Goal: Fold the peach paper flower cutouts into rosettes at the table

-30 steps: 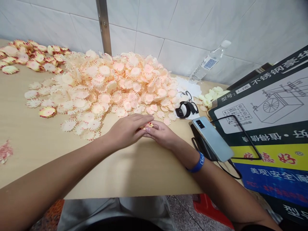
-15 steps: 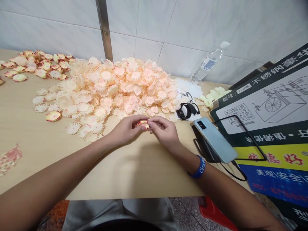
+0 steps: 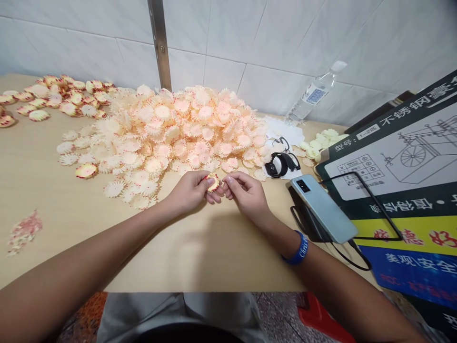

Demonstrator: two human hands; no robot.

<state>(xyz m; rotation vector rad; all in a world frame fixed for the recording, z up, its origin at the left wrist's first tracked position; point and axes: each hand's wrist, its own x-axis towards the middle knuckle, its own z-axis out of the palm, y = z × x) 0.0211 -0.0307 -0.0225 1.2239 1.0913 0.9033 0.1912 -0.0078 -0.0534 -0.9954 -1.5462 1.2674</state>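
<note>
My left hand (image 3: 189, 191) pinches a small cream flower-shaped piece (image 3: 213, 182) with red-tipped, toothed edges, its face turned up. Close beside it, my right hand (image 3: 248, 194) has thumb and forefinger pressed together near the piece's right edge; whatever may lie between those fingertips is too small to make out. Just beyond both hands spreads a large heap of pale pink and cream flower-shaped discs (image 3: 193, 126). One thicker red-edged piece (image 3: 86, 170) lies at the heap's left front.
More red-edged pieces (image 3: 53, 95) lie at the back left, and small red-and-cream scraps (image 3: 24, 232) at the left. To the right are a watch (image 3: 278, 165), a phone (image 3: 323, 207) with a cable, a plastic bottle (image 3: 314, 95) and a printed box (image 3: 403, 166).
The piece in my left hand has tilted so its face shows more. My right fingertips have drawn slightly away from it. The whole view has shifted a little.
</note>
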